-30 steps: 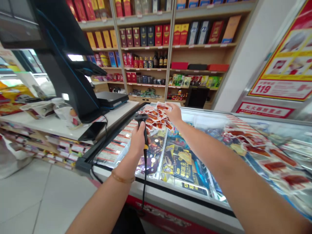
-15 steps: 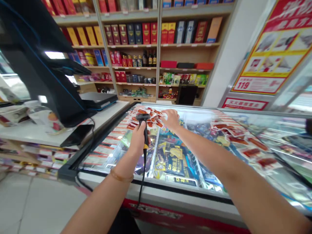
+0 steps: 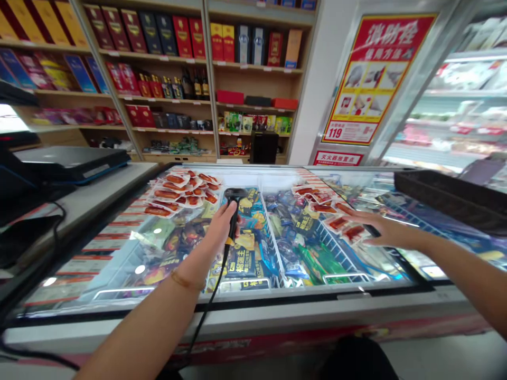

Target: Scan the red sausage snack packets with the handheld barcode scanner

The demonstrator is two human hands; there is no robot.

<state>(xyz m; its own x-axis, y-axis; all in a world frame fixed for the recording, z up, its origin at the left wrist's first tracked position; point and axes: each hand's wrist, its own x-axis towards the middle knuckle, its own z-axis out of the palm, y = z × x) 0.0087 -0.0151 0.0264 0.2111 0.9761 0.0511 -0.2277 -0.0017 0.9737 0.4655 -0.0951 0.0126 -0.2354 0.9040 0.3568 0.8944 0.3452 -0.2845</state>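
Black plastic handheld scanner (image 3: 234,194): one, above the middle of the glass-topped, black-trimmed chest freezer (image 3: 277,310). Long axis nearly upright in view, top leaning slightly right; head at far end, one black cord (image 3: 203,317) at near end.
Left hand (image 3: 224,219): fingers wrapped around the scanner handle.
Right hand (image 3: 376,228): fingers released, extended and parted, over white-edged packets of reddish-brown sausage (image 3: 354,232); contact cannot be told.
Packet groups: two on the freezer, one right, one left; overlap prevents an exact packet count.
Light wooden shelving (image 3: 257,81): three bays visible.
Red-and-yellow poster (image 3: 378,79): one, right of shelving.
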